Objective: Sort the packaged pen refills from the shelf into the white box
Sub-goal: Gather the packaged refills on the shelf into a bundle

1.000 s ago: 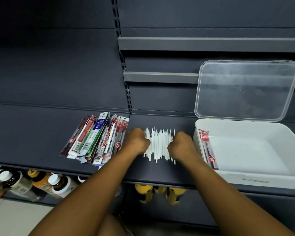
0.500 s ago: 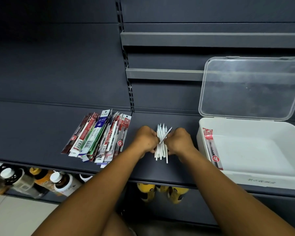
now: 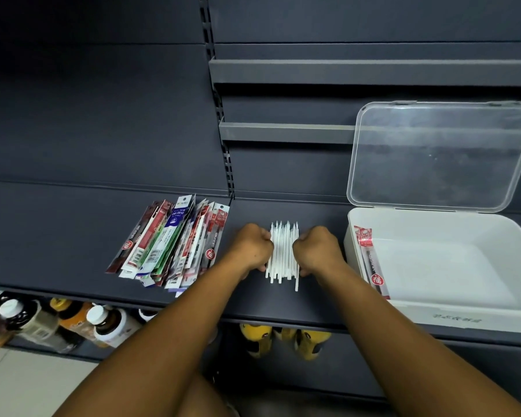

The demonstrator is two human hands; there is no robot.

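The left hand [image 3: 251, 249] and the right hand [image 3: 316, 251] lay knuckles-up on the dark grey metal shelf [image 3: 73, 236]. Their curled fingers [image 3: 265, 239] were closed against a bundle of thin white plastic sticks [image 3: 283, 254] from either side. The fingertips were hidden under the knuckles. The sticks lay side by side between the two sets of fingers, with their ends uneven at the near edge.

Just left of the left fingers lay the pile of flat packaged pen refills [image 3: 175, 245], fanned out and overlapping. One blue-and-white pack read "DB-7011", and several red packs carried a round red seal with the character "福"; the smaller print was too fine to read.

Just right of the right fingers stood the white rectangular plastic box [image 3: 463, 319], with its clear hinged lid [image 3: 442, 155] raised against the back panel. One red-and-clear refill packet [image 3: 370, 260], bearing the same "福" seal, leaned against the box's inner wall nearest the fingers. Faint grey writing on the box front was illegible.

Below the fingers, under the shelf, were brown bottles with white caps [image 3: 103, 323] and yellow bottles [image 3: 283, 338].
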